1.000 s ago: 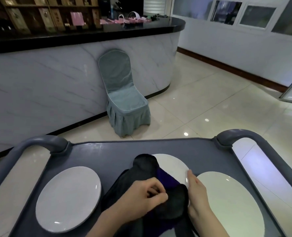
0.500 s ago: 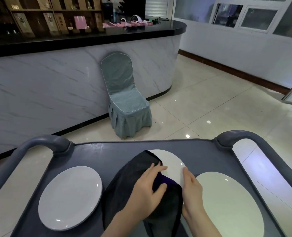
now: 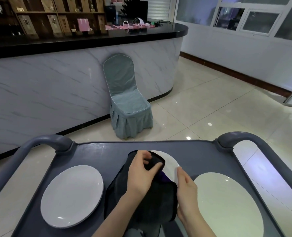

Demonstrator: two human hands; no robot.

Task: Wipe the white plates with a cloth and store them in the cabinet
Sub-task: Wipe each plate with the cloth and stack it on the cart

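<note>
Three white plates lie on a grey cart (image 3: pixel 97 151). The middle plate (image 3: pixel 170 165) is mostly covered by a dark cloth (image 3: pixel 141 202) with a purple patch showing. My left hand (image 3: pixel 141 173) presses on the cloth near the plate's far edge, fingers curled into a fold of it. My right hand (image 3: pixel 186 189) rests against the middle plate's right rim, fingers together, steadying it. The left plate (image 3: pixel 71 195) and the right plate (image 3: pixel 227 206) lie bare on either side.
The cart has raised grey handles at the far left (image 3: pixel 44 142) and far right (image 3: pixel 241 137). Beyond it stand a blue-covered chair (image 3: pixel 126 103) and a marble-fronted bar counter (image 3: pixel 56 86) with a black top. Tiled floor stretches to the right.
My left hand has slid the cloth away from me across the middle plate, from its near part to its far edge. My right hand stayed at the plate's right rim.
</note>
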